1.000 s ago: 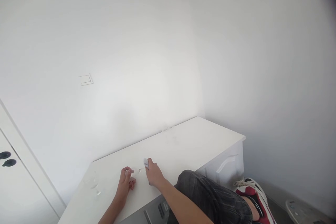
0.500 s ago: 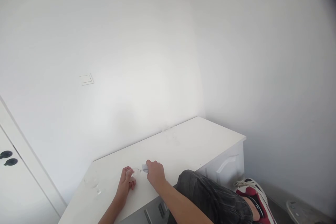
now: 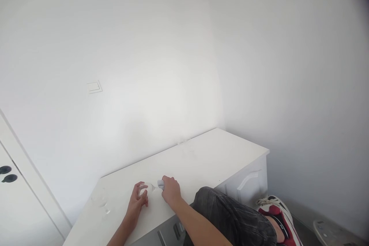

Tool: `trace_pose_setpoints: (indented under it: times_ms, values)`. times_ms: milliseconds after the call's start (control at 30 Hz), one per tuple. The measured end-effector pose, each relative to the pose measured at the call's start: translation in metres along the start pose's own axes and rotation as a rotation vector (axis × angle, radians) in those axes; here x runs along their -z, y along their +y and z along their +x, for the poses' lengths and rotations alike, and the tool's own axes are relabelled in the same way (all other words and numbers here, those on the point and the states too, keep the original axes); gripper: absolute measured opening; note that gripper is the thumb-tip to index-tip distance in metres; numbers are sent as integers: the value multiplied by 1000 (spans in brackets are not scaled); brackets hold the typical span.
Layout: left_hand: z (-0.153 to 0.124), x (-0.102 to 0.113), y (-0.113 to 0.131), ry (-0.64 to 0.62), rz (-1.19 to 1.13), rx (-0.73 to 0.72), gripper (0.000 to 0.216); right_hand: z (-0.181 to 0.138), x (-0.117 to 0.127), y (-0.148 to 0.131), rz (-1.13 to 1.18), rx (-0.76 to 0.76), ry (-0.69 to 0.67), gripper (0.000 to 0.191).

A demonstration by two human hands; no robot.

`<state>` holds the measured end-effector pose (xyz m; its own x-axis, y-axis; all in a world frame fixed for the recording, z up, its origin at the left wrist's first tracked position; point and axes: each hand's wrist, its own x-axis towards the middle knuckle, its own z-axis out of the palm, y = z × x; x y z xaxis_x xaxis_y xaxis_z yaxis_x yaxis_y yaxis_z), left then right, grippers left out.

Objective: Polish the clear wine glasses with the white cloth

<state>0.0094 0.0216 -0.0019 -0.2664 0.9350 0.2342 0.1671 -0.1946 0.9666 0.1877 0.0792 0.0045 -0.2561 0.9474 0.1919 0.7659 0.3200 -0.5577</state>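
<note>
A clear stemmed wine glass (image 3: pixel 149 187) is held on its side above the white cabinet top, its bowl toward the left. My left hand (image 3: pixel 139 196) closes round the bowl, with thumb and fingers on either side. At the foot end, my right hand (image 3: pixel 172 190) grips a small light-grey cloth (image 3: pixel 160 184) that covers the base of the glass. The foot itself is hidden by cloth and fingers. A second wine glass (image 3: pixel 100 200) is on the cabinet top to the left of my left hand.
The white cabinet top (image 3: pixel 219 150) runs along the wall into the corner. Small clear objects (image 3: pixel 184 141), hard to make out, stand by its back edge. My bent knee (image 3: pixel 213 200) is against the front. A light switch (image 3: pixel 94 87) and black door handles (image 3: pixel 9 178) are leftward.
My left thumb and fingers have shifted on the bowl, and the glass shows more plainly between my hands. My right hand with the cloth has hardly moved.
</note>
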Motion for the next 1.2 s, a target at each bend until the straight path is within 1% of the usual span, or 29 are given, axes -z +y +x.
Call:
trace_pose_setpoints:
  times_ms: [100,200,400,567,767,867,967,1067,1133,1200]
  values:
    - [0,2,0,-4,8,-24,65,2,-6,2,32,-10,-8,28]
    - [1,4,-4,-10,-30,-7,69,3,-10,3,43,-6,0,27]
    - [3,6,-8,-47,-94,19,63,2,-11,4,21,33,-15,26]
    - [-1,2,3,-82,-97,33,56,1,-12,4,-13,78,-13,20]
    - [-7,-5,17,-72,-94,37,61,1,-14,4,-19,98,-32,24]
    - [-9,-7,20,-76,-79,38,64,0,-14,3,-17,103,-29,22]
    - [-6,-7,12,-119,-34,52,67,-2,-12,3,-19,105,-30,21]
    - [2,-7,-3,-213,42,67,70,-2,-11,3,-20,117,-18,20]
    - [8,-8,-13,-272,93,48,70,-2,-10,3,-23,124,-20,20]
    - [11,-8,-19,-302,132,18,66,-1,-10,2,-35,128,-31,20]
